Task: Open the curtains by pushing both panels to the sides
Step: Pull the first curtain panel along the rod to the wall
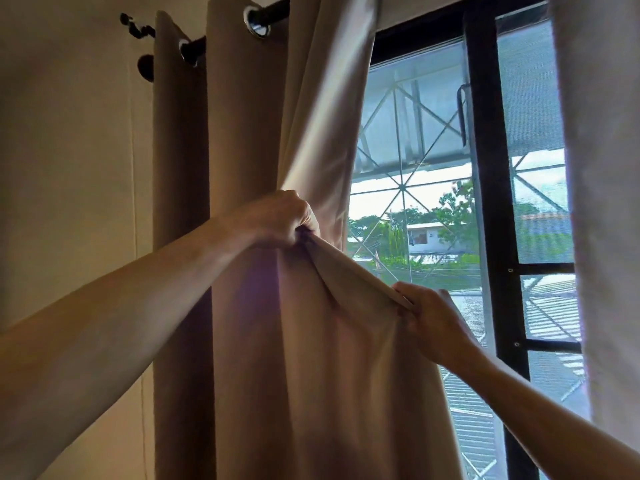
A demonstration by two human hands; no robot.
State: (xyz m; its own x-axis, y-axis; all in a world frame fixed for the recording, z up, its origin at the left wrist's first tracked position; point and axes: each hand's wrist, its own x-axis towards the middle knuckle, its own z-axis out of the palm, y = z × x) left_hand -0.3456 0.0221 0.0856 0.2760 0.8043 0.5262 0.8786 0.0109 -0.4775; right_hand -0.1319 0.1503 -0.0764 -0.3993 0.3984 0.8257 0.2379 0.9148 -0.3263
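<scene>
Black curtain rod (273, 11) carries the tan panel (242, 133) by metal grommets (257, 25).

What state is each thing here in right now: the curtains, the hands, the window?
Left curtain: bunched in folds toward the left end of the rod, inner edge gripped.
Right curtain: hanging at the right edge, untouched.
Left hand: closed on the left curtain's edge.
Right hand: pinching the same edge lower down.
Curtain rod: threaded through the left curtain's metal rings.
Window: partly uncovered, daylight showing; open or shut, cannot tell.
</scene>
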